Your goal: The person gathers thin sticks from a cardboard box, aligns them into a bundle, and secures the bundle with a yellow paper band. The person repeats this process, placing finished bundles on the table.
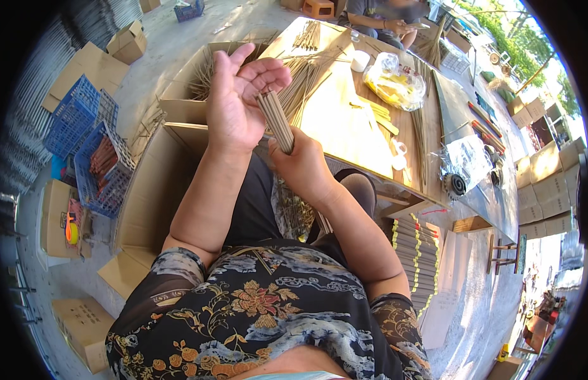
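Note:
My right hand [304, 166] is closed around a bundle of thin brown sticks [275, 118], which look like incense sticks. Their blunt ends point up and to the left, towards my other palm; lower down, part of the bundle is hidden by the hand. Raised beside these ends, my left hand [235, 104] is open, palm showing and fingers apart, with its fingers just above the stick tops. Whether they touch, I cannot tell. Behind both hands, loose long thin sticks [314, 81] lie across the wooden table [340, 138].
Left of my legs stands an open cardboard box [156, 190], with blue crates [110, 166] beyond. On the table are a plastic bag with yellow contents [395, 82] and a white cup [360, 61]. Tied stick bundles [415, 259] lie at lower right. Another person [376, 22] sits across the table.

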Demonstrator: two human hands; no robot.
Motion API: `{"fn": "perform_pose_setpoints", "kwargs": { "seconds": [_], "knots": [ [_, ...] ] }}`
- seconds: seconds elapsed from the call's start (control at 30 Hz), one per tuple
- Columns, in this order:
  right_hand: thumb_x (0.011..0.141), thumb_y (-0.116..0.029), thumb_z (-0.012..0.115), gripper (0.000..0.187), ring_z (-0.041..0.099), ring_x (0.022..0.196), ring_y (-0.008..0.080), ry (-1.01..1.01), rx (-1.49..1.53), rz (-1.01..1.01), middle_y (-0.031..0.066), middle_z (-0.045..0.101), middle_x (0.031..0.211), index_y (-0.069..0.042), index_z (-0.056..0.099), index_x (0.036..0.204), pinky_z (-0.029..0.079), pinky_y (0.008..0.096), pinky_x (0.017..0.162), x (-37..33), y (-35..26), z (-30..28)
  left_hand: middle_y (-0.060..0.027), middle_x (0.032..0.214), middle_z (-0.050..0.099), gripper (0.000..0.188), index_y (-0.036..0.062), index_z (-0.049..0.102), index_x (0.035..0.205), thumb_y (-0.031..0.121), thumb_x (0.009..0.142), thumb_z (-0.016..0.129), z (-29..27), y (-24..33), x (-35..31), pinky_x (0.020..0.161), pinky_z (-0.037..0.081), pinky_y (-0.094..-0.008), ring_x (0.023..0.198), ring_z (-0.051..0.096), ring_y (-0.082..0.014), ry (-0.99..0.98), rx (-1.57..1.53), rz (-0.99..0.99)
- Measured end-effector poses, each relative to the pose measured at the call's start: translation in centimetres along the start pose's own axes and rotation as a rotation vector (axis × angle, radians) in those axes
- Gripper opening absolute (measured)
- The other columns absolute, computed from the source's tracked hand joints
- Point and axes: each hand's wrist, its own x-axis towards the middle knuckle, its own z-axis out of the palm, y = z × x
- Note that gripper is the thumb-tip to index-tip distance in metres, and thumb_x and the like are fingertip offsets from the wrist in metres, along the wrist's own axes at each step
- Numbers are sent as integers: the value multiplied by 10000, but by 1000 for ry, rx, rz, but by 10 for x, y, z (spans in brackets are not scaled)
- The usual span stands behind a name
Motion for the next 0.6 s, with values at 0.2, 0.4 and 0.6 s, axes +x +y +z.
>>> {"fn": "perform_pose_setpoints", "kwargs": {
  "seconds": [0.2, 0.4, 0.6],
  "knots": [
    [784, -138, 551, 163, 591, 709, 376, 147, -29, -93, 226, 590, 734, 3, 543, 864, 465, 393, 621, 3, -4, -6, -152, 1074, 542, 495, -47, 380, 1201, 340, 903, 459, -12, -25, -44, 902, 389, -316, 1027, 507, -194, -165, 575, 82],
    [782, -131, 539, 269, 592, 778, 373, 172, -149, -365, 193, 608, 868, -54, 505, 1037, 479, 394, 636, 0, 9, -2, -136, 1038, 552, 422, -61, 511, 1093, 241, 821, 624, -12, -43, -41, 881, 375, -268, 975, 501, -144, -89, 750, 54],
    [779, -147, 546, 312, 584, 778, 400, 169, -149, -307, 230, 598, 856, -9, 462, 1046, 472, 425, 641, 1, 22, 2, -46, 695, 575, 202, -29, 566, 902, 159, 834, 599, 12, -39, -41, 654, 451, -231, 663, 550, -104, -32, 619, 26]
  ]
}}
